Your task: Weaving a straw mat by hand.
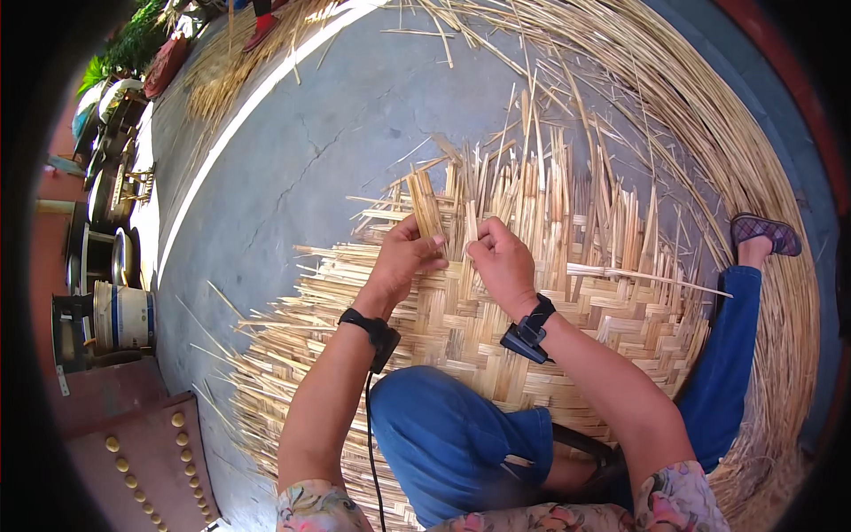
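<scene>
A partly woven mat of flat split-reed strips [479,339] lies on the floor under my bent knee and hands. Several upright strips [425,203] are pinched between the thumb and fingers of my left hand [407,256], bent up from the weave at its far edge. Just to the right, my right hand [504,263] grips a narrow pale strip [471,221] between thumb and curled fingers. Uneven strip ends [532,179] fan out beyond both hands. A long crosswise strip [638,276] extends right from the weave, its tip free.
Long reeds [764,153] lie in a thick curved band along the right, behind my outstretched leg and plaid shoe [764,234]. A bucket [126,316] and a studded door [153,459] stand left. At the top appears another person's foot [261,32]. A cable [370,439] hangs from my left wrist device.
</scene>
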Demonstrator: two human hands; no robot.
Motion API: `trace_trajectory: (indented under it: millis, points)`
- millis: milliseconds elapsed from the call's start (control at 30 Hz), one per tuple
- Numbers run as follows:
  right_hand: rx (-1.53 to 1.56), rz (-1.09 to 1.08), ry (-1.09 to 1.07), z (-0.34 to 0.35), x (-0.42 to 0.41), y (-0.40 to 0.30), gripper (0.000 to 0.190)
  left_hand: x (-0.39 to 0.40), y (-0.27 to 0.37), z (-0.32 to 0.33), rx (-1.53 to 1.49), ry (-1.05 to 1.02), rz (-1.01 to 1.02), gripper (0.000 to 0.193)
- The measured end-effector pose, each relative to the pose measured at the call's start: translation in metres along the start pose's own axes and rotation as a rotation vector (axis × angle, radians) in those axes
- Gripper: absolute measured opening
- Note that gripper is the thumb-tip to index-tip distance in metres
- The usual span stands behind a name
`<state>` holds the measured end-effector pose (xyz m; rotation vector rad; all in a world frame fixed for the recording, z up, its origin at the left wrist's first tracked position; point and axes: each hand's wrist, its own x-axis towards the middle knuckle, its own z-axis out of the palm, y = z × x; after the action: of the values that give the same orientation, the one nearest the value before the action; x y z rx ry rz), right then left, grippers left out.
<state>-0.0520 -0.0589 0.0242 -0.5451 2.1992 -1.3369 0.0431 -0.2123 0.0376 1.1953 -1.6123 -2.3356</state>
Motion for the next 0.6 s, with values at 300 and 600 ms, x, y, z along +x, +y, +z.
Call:
trace_trajectory:
  millis: [300, 600]
  points:
    - [-0.334, -0.184, -0.102, 0.005, 0.006, -0.002, 0.016, -0.007, 0.006, -0.014, -0.176, -0.085, 0.015, 0.026]
    - [-0.427, -0.336, 0.103, -0.077, -0.041, 0.007, 0.031, -0.033, -0.015, -0.013, 0.933, 0.493, 0.575, 0.012]
